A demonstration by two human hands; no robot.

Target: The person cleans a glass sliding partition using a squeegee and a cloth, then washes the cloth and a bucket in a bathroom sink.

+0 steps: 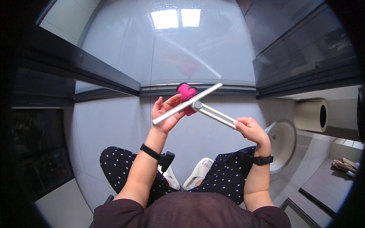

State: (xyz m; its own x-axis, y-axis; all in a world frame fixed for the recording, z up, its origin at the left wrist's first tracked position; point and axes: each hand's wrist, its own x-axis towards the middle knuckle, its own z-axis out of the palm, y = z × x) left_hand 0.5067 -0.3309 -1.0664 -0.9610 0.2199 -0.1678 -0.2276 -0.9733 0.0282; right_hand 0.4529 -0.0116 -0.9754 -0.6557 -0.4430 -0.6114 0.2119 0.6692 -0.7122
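My right hand [250,129] grips the end of a slotted, silver-white handle [218,116]. At its other end, a round pivot [197,105] joins it to a long, straight bar [171,113]; together they look like a squeegee. The bar slants across the palm of my left hand [168,114], which faces up with thumb and forefinger apart. A bright pink, dark-edged, sponge-like piece [186,91] shows on both sides of the bar. My left fingers meet this piece, partly hidden behind the bar.
Below the hands runs a dark sill [199,91], with a glossy wet-looking floor [199,42] beyond. A dark-framed panel [108,69] stands left. At right are a white toilet bowl [282,142], a cream cylinder [309,116] and a ledge [322,178] holding a beige bundle [343,164].
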